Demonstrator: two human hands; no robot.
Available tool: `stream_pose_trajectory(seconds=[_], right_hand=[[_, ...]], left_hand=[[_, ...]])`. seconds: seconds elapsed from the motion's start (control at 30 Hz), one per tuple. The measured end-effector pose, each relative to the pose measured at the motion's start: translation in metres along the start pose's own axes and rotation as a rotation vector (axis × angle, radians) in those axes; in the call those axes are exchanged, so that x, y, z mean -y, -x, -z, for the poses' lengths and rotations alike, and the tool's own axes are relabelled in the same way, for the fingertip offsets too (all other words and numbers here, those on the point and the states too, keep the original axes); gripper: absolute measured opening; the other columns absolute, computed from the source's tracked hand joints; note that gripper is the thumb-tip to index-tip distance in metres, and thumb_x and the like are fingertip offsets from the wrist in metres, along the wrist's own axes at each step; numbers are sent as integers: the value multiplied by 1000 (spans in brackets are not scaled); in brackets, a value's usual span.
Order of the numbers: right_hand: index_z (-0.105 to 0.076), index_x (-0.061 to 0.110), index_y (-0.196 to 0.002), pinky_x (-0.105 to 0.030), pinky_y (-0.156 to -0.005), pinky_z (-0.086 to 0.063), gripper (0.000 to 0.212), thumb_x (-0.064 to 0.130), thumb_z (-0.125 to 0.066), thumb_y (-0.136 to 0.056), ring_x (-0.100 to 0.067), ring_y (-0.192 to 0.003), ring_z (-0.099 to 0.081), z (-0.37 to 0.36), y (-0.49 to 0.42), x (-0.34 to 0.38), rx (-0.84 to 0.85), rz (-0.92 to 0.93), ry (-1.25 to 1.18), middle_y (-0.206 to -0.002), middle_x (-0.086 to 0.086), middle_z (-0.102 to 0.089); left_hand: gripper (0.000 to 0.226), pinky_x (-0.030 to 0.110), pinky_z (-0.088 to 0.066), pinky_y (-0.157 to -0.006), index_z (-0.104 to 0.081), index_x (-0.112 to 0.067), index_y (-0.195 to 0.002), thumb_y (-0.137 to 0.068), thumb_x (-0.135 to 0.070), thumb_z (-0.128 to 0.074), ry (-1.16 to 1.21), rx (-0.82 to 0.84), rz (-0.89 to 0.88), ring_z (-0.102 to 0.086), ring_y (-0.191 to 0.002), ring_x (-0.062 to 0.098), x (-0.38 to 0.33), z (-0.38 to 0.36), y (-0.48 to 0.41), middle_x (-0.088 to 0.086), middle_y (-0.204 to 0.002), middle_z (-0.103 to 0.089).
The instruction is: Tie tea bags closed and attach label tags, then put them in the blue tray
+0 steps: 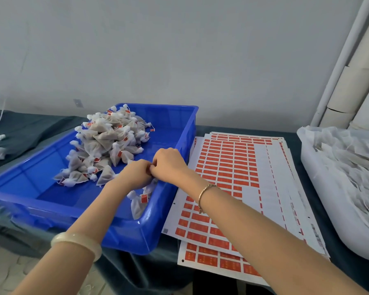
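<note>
**Fig. 1.** Left hand (134, 174) and right hand (168, 165) met fingertip to fingertip above the near right corner of the blue tray (191, 124). Their fingers were curled, pinching the top of a tea bag (150, 186) that the hands largely hid. A tagged bag (136, 205) leaned on the tray's near wall, and a heap of finished bags (107, 145) lay at its far left. Right of the tray, label sheets (232, 171) lay on the desk (30, 128). Beyond them stood a white tub (320, 188) of loose empty bags (349, 162).
</note>
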State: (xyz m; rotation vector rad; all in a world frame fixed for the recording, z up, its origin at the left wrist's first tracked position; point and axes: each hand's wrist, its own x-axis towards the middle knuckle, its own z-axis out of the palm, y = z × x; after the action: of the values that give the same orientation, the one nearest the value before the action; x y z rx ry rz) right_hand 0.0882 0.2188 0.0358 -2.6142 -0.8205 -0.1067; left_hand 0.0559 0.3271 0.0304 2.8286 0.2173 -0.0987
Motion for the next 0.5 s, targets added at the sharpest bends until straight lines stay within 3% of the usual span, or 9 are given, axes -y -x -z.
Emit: stream_pose_trajectory(seconds=[0.07,0.13,0.17,0.23,0.33,0.37,0.5], right_hand=[[-64,3,-79,-37,-92,-42,29,28,-55,-91,-25,-78,-52,1,0,-2,31,-15,-3,-73,-10,-57],[-64,2,-73,-38,-99,-38,32,26,-54,-92,-28,-79,-54,2,4,-5,51,-1,-88,-73,-12,-61],[-67,-1,-78,-39,-101,-38,30,21,-54,-92,-31,-82,-58,1,8,-7,39,21,-173,-78,-15,-66],[-71,0,-97,-35,-96,-44,23,13,-53,-92,-28,-93,-63,2,21,-12,-56,57,-395,-95,-14,-72],[-69,10,-111,-7,-81,-47,22,15,-55,-94,-8,-96,-63,12,52,-24,-252,53,-543,-107,-3,-71],[-69,13,-111,-4,-78,-44,22,17,-56,-94,-4,-94,-62,17,63,-32,-290,39,-551,-107,0,-71],[-67,26,-114,-6,-73,-47,23,28,-62,-92,0,-88,-62,52,113,-79,-333,-121,-471,-107,14,-67]], left_hand=[[18,32,-41,-65,-49,-11,-71,-89,-11,-52,49,66,13,-54,-77,25,-1,0,3,9,-78,-60],[5,37,-47,-74,-55,-12,-87,-89,-12,-51,-13,28,25,-58,-86,26,-5,5,7,9,-93,-64],[13,39,-49,-77,-57,-13,-99,-88,-11,-49,-54,-20,37,-58,-91,26,-7,6,9,9,-101,-63],[23,37,-47,-74,-55,-14,-109,-87,-12,-50,-89,-159,26,-56,-96,25,-17,9,15,9,-109,-59],[30,30,-39,-73,-54,-16,-119,-89,-19,-54,-52,-340,-40,-52,-105,24,-42,11,29,8,-116,-52],[33,29,-39,-74,-53,-18,-123,-90,-20,-53,-22,-362,-79,-52,-107,23,-53,10,34,7,-117,-51],[28,24,-42,-75,-56,-25,-120,-93,-24,-55,161,-362,-311,-53,-91,10,-110,2,54,-8,-102,-54]])
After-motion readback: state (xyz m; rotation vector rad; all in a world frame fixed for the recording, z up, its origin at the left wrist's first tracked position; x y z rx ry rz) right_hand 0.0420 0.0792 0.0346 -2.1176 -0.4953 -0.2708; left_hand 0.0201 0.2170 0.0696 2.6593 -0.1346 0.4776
